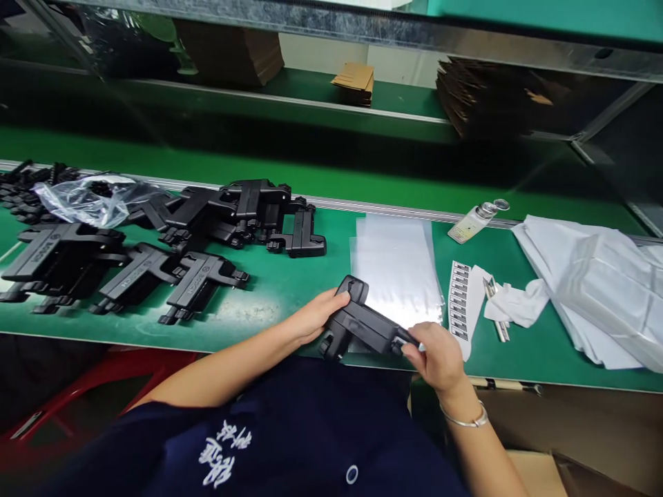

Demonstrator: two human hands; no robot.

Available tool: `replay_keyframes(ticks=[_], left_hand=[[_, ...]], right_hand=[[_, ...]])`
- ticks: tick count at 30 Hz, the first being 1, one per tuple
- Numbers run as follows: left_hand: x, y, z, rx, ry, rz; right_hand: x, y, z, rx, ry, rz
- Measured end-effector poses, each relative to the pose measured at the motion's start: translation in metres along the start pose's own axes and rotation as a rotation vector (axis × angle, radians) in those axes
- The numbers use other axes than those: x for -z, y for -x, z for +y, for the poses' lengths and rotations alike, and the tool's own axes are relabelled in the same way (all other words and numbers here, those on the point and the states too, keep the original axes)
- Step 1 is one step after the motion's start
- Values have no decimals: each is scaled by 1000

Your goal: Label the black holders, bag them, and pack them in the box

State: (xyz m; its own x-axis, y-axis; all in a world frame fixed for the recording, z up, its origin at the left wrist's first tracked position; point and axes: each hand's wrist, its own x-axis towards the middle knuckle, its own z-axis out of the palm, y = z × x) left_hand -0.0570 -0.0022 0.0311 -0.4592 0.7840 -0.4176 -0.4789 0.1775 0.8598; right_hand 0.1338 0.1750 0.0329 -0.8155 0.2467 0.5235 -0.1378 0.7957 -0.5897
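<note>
Close to the bench's front edge, both hands hold a black plastic clamp-like bracket (365, 326). My left hand (321, 314) is closed around its left end, thumb on top near the rounded tip. My right hand (438, 352) pinches a slim dark part at the bracket's right end. Under and behind the bracket lies a stack of clear plastic bags (396, 259). Just right of my right hand is a strip of printed labels (459, 300) on white backing.
Several similar black brackets (199, 283) spread over the left of the green bench (274, 297), beside a crumpled clear bag (103, 200). To the right are a small bottle (471, 222), crumpled tissue (518, 304) and wrapped white packs (611, 276). A metal-edged shelf (362, 41) hangs overhead.
</note>
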Motion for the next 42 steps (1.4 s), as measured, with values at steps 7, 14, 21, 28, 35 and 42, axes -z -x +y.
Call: replay_keyframes(ticks=[7, 14, 21, 28, 35, 42], left_hand=[[13, 12, 9, -587, -588, -98], [34, 11, 6, -893, -890, -256], [32, 26, 16, -667, -816, -120], [31, 32, 14, -341, -159, 49], [37, 36, 14, -250, 39, 106], [44, 39, 29, -290, -190, 74]], right_hand=[[-31, 4, 8, -538, -623, 11], [-32, 10, 7, -545, -543, 48], [-34, -2, 1, -538, -541, 24], [-20, -15, -7, -275, -138, -172], [-2, -40, -15, 461, 467, -153], [7, -54, -34, 634, 533, -234]])
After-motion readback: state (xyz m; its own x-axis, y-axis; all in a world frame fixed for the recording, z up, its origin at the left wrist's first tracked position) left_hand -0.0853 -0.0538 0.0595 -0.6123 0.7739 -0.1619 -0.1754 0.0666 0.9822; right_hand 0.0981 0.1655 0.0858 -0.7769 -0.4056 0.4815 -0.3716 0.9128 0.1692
